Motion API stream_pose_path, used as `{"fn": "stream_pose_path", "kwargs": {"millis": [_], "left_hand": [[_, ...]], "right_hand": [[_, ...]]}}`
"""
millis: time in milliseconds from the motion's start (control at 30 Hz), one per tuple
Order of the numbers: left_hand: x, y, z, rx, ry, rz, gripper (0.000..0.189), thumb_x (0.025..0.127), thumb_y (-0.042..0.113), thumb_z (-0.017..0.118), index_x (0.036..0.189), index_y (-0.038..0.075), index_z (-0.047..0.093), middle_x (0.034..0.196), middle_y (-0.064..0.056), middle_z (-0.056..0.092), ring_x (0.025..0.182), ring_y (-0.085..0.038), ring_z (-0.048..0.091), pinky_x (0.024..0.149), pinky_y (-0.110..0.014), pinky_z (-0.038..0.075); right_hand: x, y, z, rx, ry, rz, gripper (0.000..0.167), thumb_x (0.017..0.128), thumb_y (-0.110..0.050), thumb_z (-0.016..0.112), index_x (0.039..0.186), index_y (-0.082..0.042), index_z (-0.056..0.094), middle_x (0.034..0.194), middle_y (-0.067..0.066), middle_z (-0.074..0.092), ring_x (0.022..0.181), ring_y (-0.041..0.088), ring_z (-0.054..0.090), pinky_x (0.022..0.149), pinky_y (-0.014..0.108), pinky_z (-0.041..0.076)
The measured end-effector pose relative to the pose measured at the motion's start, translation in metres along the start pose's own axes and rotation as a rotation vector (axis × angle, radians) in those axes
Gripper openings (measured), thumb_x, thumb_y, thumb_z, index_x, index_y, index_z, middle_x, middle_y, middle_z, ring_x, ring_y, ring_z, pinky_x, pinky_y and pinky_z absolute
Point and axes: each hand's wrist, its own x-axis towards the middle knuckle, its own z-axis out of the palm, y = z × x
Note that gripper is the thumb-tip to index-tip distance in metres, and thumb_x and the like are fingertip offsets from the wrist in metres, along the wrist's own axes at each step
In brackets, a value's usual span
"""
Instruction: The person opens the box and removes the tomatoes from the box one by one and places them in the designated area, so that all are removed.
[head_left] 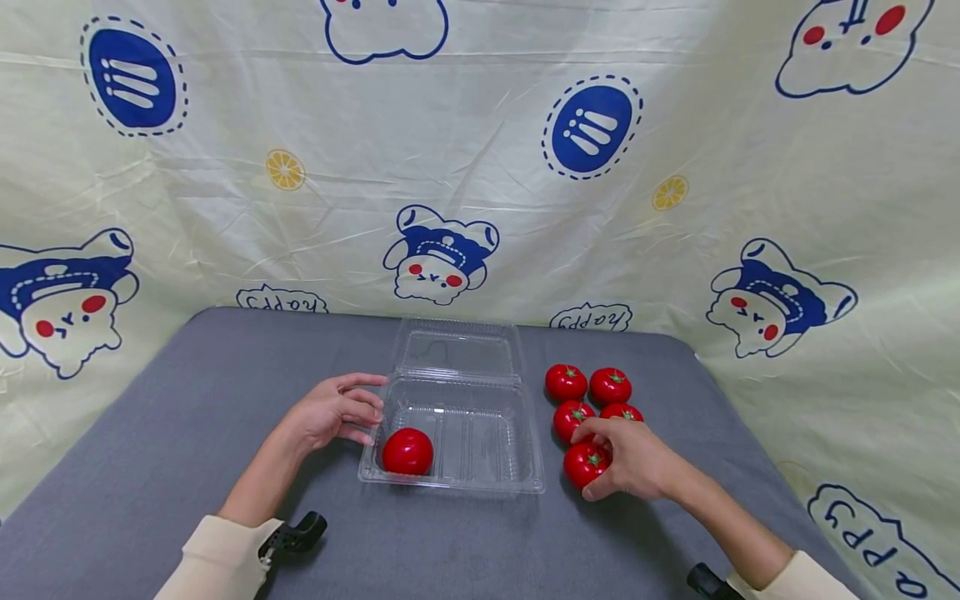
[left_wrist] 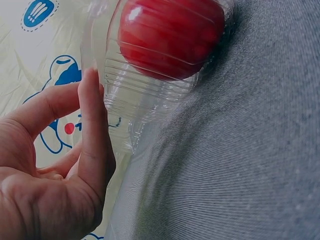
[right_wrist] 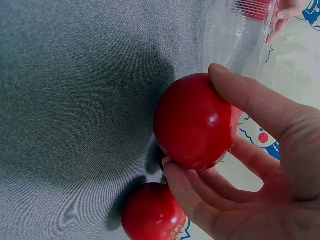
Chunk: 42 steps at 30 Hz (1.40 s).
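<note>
A clear plastic clamshell box (head_left: pixel 487 433) lies with its lid (head_left: pixel 457 348) folded back, and one red tomato (head_left: pixel 407 452) sits in its front left corner. My left hand (head_left: pixel 337 412) is at the box's left side, its fairly straight fingertips right at the rim. In the left wrist view that tomato (left_wrist: pixel 172 35) shows through the ribbed wall. On the right, my right hand (head_left: pixel 633 458) holds another tomato (head_left: pixel 585 465) between thumb and fingers. The right wrist view shows this held tomato (right_wrist: pixel 195 122) close over the grey cloth, its stem end toward the palm.
Several more tomatoes, including one at the back (head_left: pixel 566 382) and one beside it (head_left: pixel 611 387), stand grouped just beyond my right hand. Grey cloth (head_left: pixel 247 375) covers the table. A patterned curtain (head_left: pixel 480 167) hangs along its far edge and sides.
</note>
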Motion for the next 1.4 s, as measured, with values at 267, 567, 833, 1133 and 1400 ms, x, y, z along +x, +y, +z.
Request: {"fn": "stream_pose_path", "kwargs": {"millis": [267, 567, 833, 1133, 1400], "left_hand": [[0.0, 0.0, 0.0, 0.002, 0.0, 0.003, 0.061, 0.092, 0.002, 0.065, 0.148, -0.003, 0.043, 0.094, -0.005, 0.071, 0.074, -0.015, 0.07, 0.066, -0.036, 0.064], [0.0, 0.0, 0.0, -0.005, -0.004, 0.004, 0.06, 0.092, 0.001, 0.065, 0.148, -0.004, 0.042, 0.093, -0.005, 0.071, 0.073, -0.014, 0.07, 0.065, -0.036, 0.064], [0.0, -0.001, 0.0, -0.012, -0.007, 0.003, 0.06, 0.092, -0.001, 0.064, 0.147, -0.005, 0.041, 0.091, -0.004, 0.071, 0.072, -0.014, 0.069, 0.064, -0.035, 0.064], [0.001, -0.001, -0.001, -0.013, -0.01, 0.004, 0.06, 0.092, 0.0, 0.064, 0.147, -0.005, 0.041, 0.092, -0.004, 0.072, 0.073, -0.014, 0.069, 0.064, -0.035, 0.064], [0.001, -0.001, -0.001, -0.006, -0.011, 0.006, 0.06, 0.092, 0.001, 0.064, 0.147, -0.004, 0.042, 0.092, -0.004, 0.072, 0.074, -0.014, 0.07, 0.065, -0.035, 0.064]], "right_hand": [[0.002, 0.0, 0.004, -0.032, -0.011, -0.012, 0.059, 0.06, -0.02, 0.097, 0.11, -0.017, 0.066, 0.097, 0.002, 0.062, 0.097, 0.023, 0.056, 0.072, 0.038, 0.058], [0.003, 0.005, 0.008, -0.032, -0.001, -0.035, 0.059, 0.06, -0.02, 0.097, 0.109, -0.015, 0.065, 0.097, 0.001, 0.062, 0.096, 0.023, 0.056, 0.072, 0.039, 0.058], [0.002, 0.005, 0.01, -0.033, 0.001, -0.029, 0.063, 0.058, -0.018, 0.097, 0.11, -0.015, 0.062, 0.098, 0.002, 0.061, 0.098, 0.024, 0.055, 0.072, 0.041, 0.059], [0.002, 0.004, 0.012, -0.046, 0.01, -0.029, 0.066, 0.056, -0.019, 0.098, 0.11, -0.016, 0.06, 0.101, 0.003, 0.059, 0.1, 0.024, 0.054, 0.071, 0.04, 0.059], [0.002, 0.004, 0.011, -0.053, 0.015, -0.037, 0.065, 0.057, -0.019, 0.098, 0.109, -0.017, 0.059, 0.101, 0.003, 0.058, 0.1, 0.024, 0.053, 0.072, 0.04, 0.058]]}}
